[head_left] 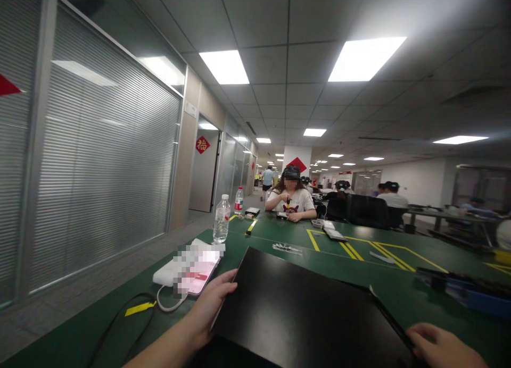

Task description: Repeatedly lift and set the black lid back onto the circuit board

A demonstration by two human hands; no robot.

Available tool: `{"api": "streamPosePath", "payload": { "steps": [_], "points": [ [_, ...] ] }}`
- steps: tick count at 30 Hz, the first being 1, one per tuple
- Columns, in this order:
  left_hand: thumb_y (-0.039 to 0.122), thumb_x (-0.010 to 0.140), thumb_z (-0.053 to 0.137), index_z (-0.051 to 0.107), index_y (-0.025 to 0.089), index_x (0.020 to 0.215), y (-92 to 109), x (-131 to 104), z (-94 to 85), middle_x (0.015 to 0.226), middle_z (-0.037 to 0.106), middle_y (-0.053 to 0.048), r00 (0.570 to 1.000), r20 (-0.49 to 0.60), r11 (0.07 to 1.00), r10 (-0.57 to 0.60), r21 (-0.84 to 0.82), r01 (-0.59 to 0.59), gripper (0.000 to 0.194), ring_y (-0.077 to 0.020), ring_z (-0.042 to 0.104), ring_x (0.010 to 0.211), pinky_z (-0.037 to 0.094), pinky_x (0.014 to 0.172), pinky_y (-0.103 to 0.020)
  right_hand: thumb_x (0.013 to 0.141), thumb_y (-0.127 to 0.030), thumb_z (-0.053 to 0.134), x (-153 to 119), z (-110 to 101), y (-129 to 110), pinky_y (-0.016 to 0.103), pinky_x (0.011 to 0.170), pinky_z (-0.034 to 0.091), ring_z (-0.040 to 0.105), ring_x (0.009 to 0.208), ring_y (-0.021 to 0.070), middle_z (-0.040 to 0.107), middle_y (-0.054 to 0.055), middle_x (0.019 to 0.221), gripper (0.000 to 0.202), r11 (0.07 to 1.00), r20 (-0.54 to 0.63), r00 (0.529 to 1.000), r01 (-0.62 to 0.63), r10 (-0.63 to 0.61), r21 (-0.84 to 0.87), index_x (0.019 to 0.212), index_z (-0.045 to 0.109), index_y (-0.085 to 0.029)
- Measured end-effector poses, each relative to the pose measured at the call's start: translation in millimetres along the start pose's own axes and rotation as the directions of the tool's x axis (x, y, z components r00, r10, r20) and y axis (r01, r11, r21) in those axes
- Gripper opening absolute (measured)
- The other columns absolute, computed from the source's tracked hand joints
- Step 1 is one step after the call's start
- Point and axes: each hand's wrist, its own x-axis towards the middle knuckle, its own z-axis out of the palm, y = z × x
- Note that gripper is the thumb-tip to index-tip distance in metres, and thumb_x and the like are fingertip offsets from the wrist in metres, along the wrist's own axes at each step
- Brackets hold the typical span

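Observation:
A large flat black panel (295, 304) with a smooth, faintly shiny face is tilted up over the near part of the green table. My left hand (213, 304) grips its left edge, thumb toward the front and the other fingers partly hidden. At the lower right, my right hand (439, 344) has its fingers closed on the panel's right edge. Along that side runs a thin dark strip or second layer, with a small pale tip at the upper corner; I cannot tell what it is. The panel's lower edge runs out of view.
Left of the panel lie a pink-screened phone (202, 272), a white cable and a black strap with a yellow tag (139, 308). A water bottle (221, 219) stands behind them. A blue bin (479, 299) is at right. Across the green table (247, 237) sits a co-worker (290, 198).

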Motion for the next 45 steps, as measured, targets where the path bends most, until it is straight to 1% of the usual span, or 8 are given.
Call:
{"api": "streamPosePath", "payload": {
  "steps": [4,9,18,25,31,36,40,45],
  "points": [
    [0.027,0.061,0.084,0.077,0.016,0.119,5.9,-5.9,5.4,0.110,0.089,-0.011,1.000,0.019,1.000,0.012,-0.002,-0.012,0.060,-0.0337,0.082,0.107,0.060,0.080,-0.036,0.085,-0.053,0.043,-2.0,-1.4,-3.5,0.049,0.072,0.059,0.078,0.082,0.0376,0.083,0.012,0.084,0.043,0.999,0.002,1.000,-0.031,0.031,-0.022,0.078,0.079,-0.031],
    [0.028,0.062,0.082,0.073,0.015,0.128,6.3,-7.0,6.2,0.110,0.088,-0.011,0.999,-0.033,0.999,-0.001,0.038,0.003,0.067,-0.0323,0.082,0.103,0.059,0.078,-0.035,0.083,-0.055,0.047,4.0,2.2,3.7,0.049,0.070,0.059,0.078,0.079,0.0380,0.082,0.012,0.079,0.040,1.000,0.000,1.000,-0.028,0.028,-0.011,0.075,0.078,-0.031],
    [0.034,0.075,0.084,0.064,0.013,0.143,-2.7,1.1,-8.1,0.114,0.087,-0.014,0.999,-0.028,0.996,0.018,0.090,-0.015,0.074,-0.0324,0.082,0.101,0.059,0.090,-0.040,0.084,-0.053,0.046,-2.5,-1.5,-2.7,0.048,0.071,0.059,0.077,0.070,0.0346,0.083,0.012,0.079,0.041,0.998,0.046,0.997,-0.060,0.059,0.007,0.076,0.079,-0.029],
    [0.031,0.065,0.086,0.079,0.016,0.118,-4.6,8.7,-17.3,0.125,0.084,-0.013,0.990,0.056,0.972,0.129,0.193,-0.137,0.055,-0.0339,0.078,0.117,0.054,0.108,-0.044,0.076,-0.057,0.046,-2.4,0.8,-5.0,0.051,0.074,0.057,0.077,0.072,0.0379,0.082,0.013,0.079,0.043,0.998,0.006,0.998,-0.064,0.064,-0.014,0.074,0.078,-0.029],
    [0.026,0.064,0.071,0.079,0.016,0.118,1.6,4.3,-20.6,0.120,0.084,-0.011,0.994,-0.025,0.815,0.103,0.575,-0.070,0.056,-0.0352,0.077,0.117,0.058,0.102,-0.043,0.076,-0.061,0.043,7.0,6.8,5.6,0.052,0.071,0.056,0.075,0.065,0.0374,0.081,0.013,0.074,0.044,0.993,0.016,0.995,-0.099,0.098,0.063,0.077,0.074,-0.030],
    [0.021,0.058,0.064,0.080,0.013,0.112,-1.7,5.7,-21.3,0.129,0.078,-0.014,0.988,-0.080,0.702,0.133,0.711,-0.036,0.057,-0.0362,0.072,0.121,0.054,0.105,-0.042,0.073,-0.063,0.043,5.9,6.5,3.9,0.053,0.075,0.056,0.075,0.065,0.0373,0.081,0.012,0.074,0.045,0.994,0.019,0.995,-0.094,0.093,0.052,0.075,0.073,-0.031],
    [0.019,0.054,0.067,0.079,0.009,0.111,-4.4,10.0,-23.8,0.145,0.066,-0.021,0.982,-0.106,0.588,0.155,0.808,-0.006,0.058,-0.0378,0.057,0.143,0.044,0.119,-0.039,0.069,-0.062,0.043,1.2,3.9,-1.3,0.053,0.075,0.056,0.075,0.065,0.0373,0.080,0.012,0.074,0.044,0.994,0.017,0.995,-0.098,0.097,0.055,0.073,0.074,-0.031],
    [0.022,0.061,0.069,0.079,0.011,0.113,-6.2,12.4,-26.1,0.148,0.063,-0.020,0.986,-0.092,0.496,0.141,0.868,0.010,0.054,-0.0341,0.055,0.147,0.038,0.124,-0.035,0.063,-0.064,0.044,-0.1,3.2,-6.5,0.054,0.073,0.056,0.074,0.062,0.0385,0.079,0.014,0.070,0.041,0.987,0.003,0.991,-0.135,0.135,0.092,0.067,0.070,-0.033]
  ]
}}
